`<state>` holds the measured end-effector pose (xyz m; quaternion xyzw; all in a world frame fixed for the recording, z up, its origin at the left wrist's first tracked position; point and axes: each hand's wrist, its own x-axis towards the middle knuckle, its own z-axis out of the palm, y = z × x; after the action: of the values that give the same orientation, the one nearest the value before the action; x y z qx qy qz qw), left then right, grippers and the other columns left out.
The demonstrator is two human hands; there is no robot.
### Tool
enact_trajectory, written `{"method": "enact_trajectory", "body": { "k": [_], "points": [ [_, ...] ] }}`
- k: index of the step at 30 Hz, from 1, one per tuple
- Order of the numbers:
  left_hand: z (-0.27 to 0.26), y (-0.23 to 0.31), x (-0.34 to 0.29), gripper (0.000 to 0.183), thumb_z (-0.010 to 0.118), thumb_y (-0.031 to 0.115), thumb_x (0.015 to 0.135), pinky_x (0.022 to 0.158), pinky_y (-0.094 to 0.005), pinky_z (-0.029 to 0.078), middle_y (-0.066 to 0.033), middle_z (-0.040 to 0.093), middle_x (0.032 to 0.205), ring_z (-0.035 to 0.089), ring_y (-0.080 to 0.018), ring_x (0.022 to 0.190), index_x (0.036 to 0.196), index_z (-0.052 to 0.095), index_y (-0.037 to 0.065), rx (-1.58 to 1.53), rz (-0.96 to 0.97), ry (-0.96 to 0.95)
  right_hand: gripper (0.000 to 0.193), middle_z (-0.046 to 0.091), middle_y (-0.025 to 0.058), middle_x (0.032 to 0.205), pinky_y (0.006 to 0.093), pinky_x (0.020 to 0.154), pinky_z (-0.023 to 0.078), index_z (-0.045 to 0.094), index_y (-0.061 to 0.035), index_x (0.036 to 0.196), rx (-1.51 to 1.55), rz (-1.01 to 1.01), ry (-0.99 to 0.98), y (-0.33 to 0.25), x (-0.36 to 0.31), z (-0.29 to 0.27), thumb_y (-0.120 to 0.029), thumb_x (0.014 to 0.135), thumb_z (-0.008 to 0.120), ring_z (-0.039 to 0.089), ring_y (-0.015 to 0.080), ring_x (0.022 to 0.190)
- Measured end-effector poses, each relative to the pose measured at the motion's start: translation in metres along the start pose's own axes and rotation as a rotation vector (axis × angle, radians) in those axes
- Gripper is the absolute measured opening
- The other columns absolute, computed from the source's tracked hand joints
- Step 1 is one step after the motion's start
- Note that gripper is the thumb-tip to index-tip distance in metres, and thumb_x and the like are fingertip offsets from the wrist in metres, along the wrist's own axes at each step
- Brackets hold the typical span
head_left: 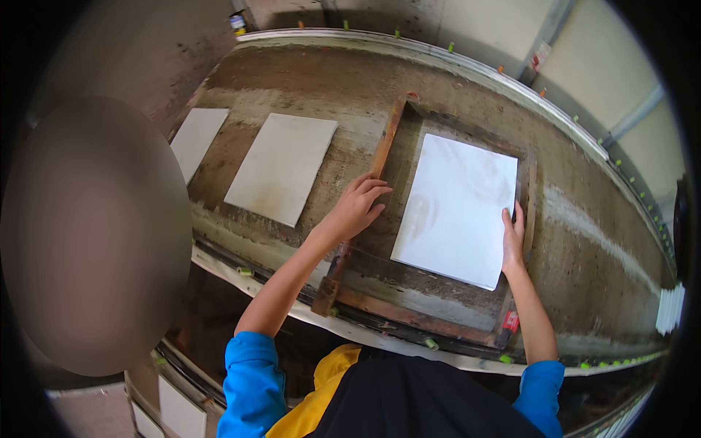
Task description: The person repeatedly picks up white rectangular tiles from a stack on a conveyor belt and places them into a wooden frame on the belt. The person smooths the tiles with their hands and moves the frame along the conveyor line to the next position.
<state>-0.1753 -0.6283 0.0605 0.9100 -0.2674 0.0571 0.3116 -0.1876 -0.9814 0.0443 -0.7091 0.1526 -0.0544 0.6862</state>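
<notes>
Oval (95, 237) — blurred; board (197, 140) behind — part-hidden

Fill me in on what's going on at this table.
A person with blue sleeves is working over a long, stained worktable. Their right hand is at the right edge of a white rectangular panel, which sits within the outline of a brown rectangular frame. Their left hand is at the frame's left bar, fingers loosely spread. Two more pale panels lie farther left on the table.

Head-worn wide fisheye, left of pair; looks down at hands (358, 201) and table (584, 277), close above.
</notes>
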Motion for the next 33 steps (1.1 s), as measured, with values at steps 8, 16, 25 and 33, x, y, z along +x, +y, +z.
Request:
{"method": "enact_trajectory", "body": {
  "k": [8, 16, 25, 33],
  "points": [
    [0.030, -0.025, 0.039, 0.034, 0.055, 0.010, 0.084, 0.100, -0.0514, 0.031, -0.0135, 0.052, 0.114, 0.036, -0.0328, 0.123, 0.117, 0.051, 0.001, -0.023, 0.090, 0.119, 0.054, 0.037, 0.0098, 0.140, 0.0278, 0.103, 0.028, 0.033, -0.0106, 0.140, -0.116, -0.133, 0.071, 0.006, -0.011, 0.015, -0.023, 0.091, 0.053, 0.038, 0.0172, 0.123],
    [0.035, -0.012, 0.036, 0.032, 0.056, 0.019, 0.086, 0.093, -0.0468, 0.037, -0.0121, 0.057, 0.105, 0.038, -0.0308, 0.121, 0.112, 0.058, 0.001, 0.256, 0.050, 0.140, 0.056, 0.036, 0.0101, 0.141, 0.0290, 0.104, 0.028, 0.031, -0.0125, 0.141, -0.249, -0.040, 0.188, 0.013, -0.025, 0.028, -0.028, 0.091, 0.053, 0.036, 0.0185, 0.128],
    [0.037, -0.011, 0.035, 0.025, 0.057, 0.019, 0.084, 0.091, -0.0462, 0.039, -0.0101, 0.060, 0.094, 0.040, -0.0291, 0.121, 0.102, 0.065, 0.002, 0.333, 0.050, 0.134, 0.055, 0.037, 0.0112, 0.141, 0.0301, 0.105, 0.029, 0.033, -0.0145, 0.140, -0.326, -0.036, 0.157, 0.017, -0.021, 0.036, -0.029, 0.091, 0.054, 0.037, 0.0191, 0.128],
    [0.040, -0.009, 0.036, 0.021, 0.060, 0.018, 0.082, 0.094, -0.0463, 0.036, -0.0111, 0.061, 0.093, 0.040, -0.0283, 0.121, 0.095, 0.067, 0.003, 0.463, 0.054, 0.144, 0.054, 0.040, 0.0127, 0.138, 0.0316, 0.104, 0.032, 0.034, -0.0173, 0.140, -0.194, 0.045, 0.133, 0.019, -0.017, 0.041, -0.029, 0.091, 0.054, 0.042, 0.0200, 0.125]
  ]
}}
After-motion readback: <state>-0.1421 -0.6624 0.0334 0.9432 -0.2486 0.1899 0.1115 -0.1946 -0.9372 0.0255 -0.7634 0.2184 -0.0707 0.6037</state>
